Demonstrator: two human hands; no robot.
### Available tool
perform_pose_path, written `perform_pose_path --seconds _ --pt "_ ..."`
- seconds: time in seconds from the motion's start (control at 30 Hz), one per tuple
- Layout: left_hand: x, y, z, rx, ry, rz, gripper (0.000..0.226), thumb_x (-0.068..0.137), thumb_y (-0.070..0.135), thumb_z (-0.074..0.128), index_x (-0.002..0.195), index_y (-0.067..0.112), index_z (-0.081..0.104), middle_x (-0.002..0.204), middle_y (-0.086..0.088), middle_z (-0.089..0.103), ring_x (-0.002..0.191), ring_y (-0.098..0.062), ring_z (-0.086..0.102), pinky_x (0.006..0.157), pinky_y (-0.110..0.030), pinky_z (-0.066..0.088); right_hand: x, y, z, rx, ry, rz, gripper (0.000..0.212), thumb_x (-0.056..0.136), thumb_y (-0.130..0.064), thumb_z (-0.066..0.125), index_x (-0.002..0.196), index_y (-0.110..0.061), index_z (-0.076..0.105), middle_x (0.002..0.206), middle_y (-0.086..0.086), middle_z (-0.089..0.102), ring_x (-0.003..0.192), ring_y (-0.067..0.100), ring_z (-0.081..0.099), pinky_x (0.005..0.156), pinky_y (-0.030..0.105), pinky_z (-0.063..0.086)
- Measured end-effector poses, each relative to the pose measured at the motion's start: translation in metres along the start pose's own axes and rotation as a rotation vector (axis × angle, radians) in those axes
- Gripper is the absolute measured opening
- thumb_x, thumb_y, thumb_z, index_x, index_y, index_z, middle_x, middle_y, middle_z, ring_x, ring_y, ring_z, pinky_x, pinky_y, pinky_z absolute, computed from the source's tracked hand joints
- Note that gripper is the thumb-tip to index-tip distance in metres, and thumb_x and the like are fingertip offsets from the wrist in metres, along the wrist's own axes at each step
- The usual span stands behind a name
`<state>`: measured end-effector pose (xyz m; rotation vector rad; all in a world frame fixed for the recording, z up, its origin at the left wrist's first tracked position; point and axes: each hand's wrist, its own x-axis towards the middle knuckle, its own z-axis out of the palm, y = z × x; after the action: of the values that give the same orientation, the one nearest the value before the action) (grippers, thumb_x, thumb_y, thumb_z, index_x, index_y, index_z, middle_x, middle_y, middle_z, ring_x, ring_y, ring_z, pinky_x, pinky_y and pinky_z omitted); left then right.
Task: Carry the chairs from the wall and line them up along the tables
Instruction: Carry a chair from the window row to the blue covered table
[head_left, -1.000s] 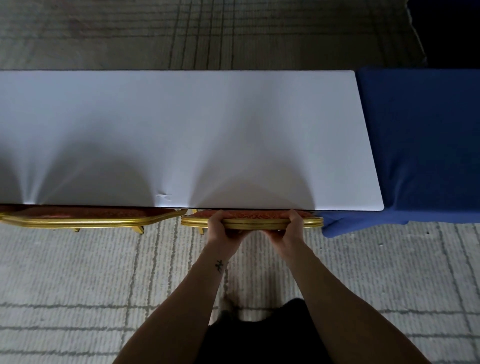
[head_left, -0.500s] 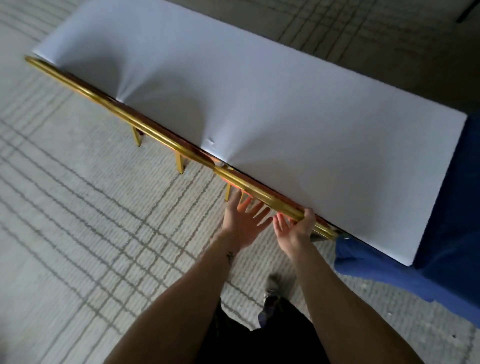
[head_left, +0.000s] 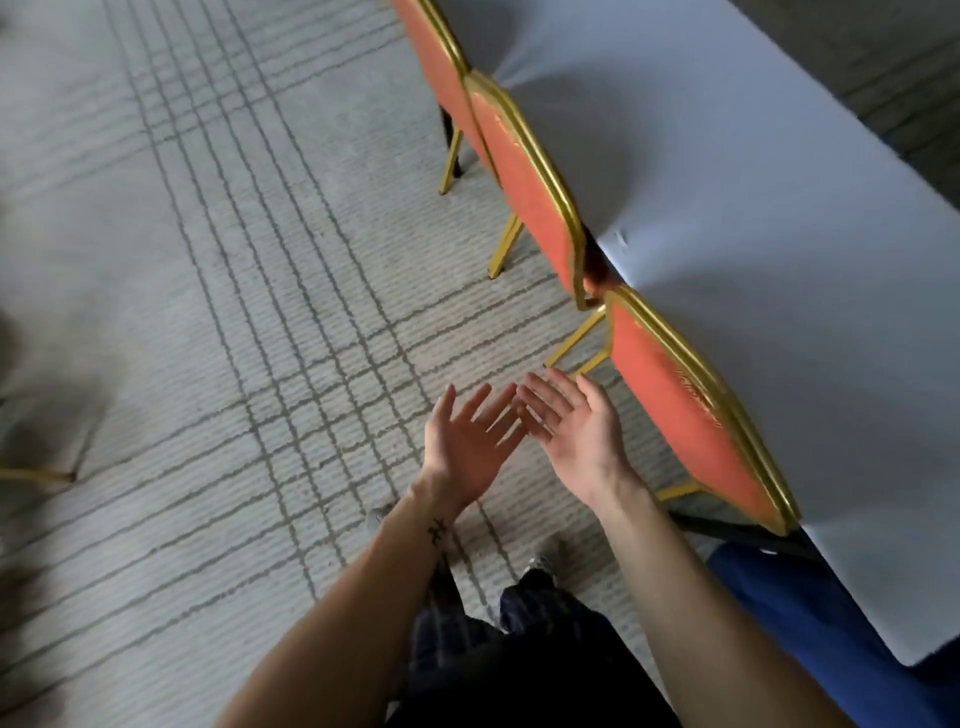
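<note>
Holding nothing, our left hand (head_left: 467, 441) & right hand (head_left: 576, 436) hang over the carpet (head_left: 234, 260) at lower centre of the frame. Palms are turned up, fingers straight & spread. The fingertips of the two hands come v. close at centre; whether they touch we can't tell. Neither hand is on a chair. We see a small dark tattoo (head_left: 436, 530) on the left wrist.

Three chairs w/ orange-red backs & gold frames stand in a row along the near edge of the white table (head_left: 753, 208), running from top centre down to lower right. The nearest chair (head_left: 680, 415) is just right of the right hand, apart from it. The middle chair (head_left: 524, 182) sits above it in the frame, and their back corners meet. The far chair (head_left: 431, 52) is at the top edge, partly cut off, its back overlapping the middle one's. All three backs sit against the table's edge, w/ the white cover puckered there. Seats are hidden under it; only gold legs show on the carpet side.

At lower right a blue cloth (head_left: 810, 613) lies beside the table's end. At bottom centre we see dark trousers (head_left: 519, 649) & shoes (head_left: 545, 561) on the carpet, which is pale grey w/ darker crossing lines. At the left edge, mid-height, a gold leg (head_left: 36, 474) pokes in, blurred; we can't tell what it belongs to.
</note>
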<state>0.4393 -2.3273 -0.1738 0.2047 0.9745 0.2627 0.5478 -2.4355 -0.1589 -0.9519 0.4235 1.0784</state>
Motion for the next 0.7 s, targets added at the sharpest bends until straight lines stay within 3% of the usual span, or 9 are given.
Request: perform_pose_path --seconds 0.17,0.43,0.7 --pt "-0.05 0.097 -0.085 -0.182 0.07 0.18 0.057 0.105 0.048 0.041 0.145 0.008 0.048 0.135 -0.022 0.065 0.13 -0.04 0.059 0.116 -0.055 0.037 0.014 0.073 0.1 -0.167 -0.125 0.1 0.043 0.107 -0.035 0.04 0.136 -0.008 0.056 0.131 0.016 0.069 0.127 0.031 0.062 0.104 0.042 0.046" --pt "-0.125 0.234 -0.211 -0.355 0.164 0.375 0.055 0.106 0.044 0.041 0.146 0.007 0.047 0.133 -0.022 0.066 0.128 -0.039 0.06 0.117 -0.054 0.037 0.005 0.198 0.275 -0.501 -0.378 0.228 0.028 0.103 -0.026 0.049 0.125 -0.012 0.06 0.12 0.016 0.073 0.103 0.026 0.071 0.093 0.038 0.049" --pt "-0.183 0.338 -0.294 -0.459 0.159 0.577 0.056 0.104 0.041 0.043 0.148 0.006 0.046 0.134 -0.02 0.066 0.13 -0.037 0.059 0.119 -0.053 0.035 0.004 0.305 0.4 -0.689 -0.53 0.318 0.029 0.103 -0.027 0.049 0.126 -0.013 0.06 0.119 0.015 0.073 0.104 0.027 0.069 0.089 0.035 0.051"
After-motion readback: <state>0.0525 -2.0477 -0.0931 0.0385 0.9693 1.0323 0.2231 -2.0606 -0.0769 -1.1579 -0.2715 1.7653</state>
